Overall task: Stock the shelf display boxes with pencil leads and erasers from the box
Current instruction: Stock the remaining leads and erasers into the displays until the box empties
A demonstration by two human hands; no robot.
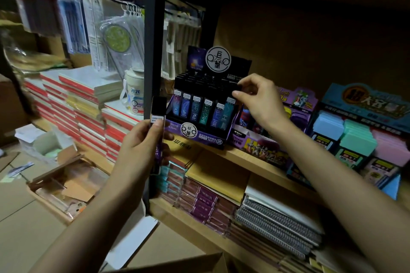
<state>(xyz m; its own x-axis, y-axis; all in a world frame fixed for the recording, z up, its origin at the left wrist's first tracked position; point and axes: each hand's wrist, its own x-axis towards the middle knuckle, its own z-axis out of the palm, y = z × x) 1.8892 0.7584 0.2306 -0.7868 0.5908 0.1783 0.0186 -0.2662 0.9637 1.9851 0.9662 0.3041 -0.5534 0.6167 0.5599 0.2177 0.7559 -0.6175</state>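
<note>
Head view: I see my left hand [142, 142] gripping a lead case [158, 106] left of the display box [206, 139], right hand [259, 99] pinching a second case [237, 88] inside it.

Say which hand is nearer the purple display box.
Right. The right hand pinches a case at the display box's right side; the left hand holds another case, left of the box.
</note>
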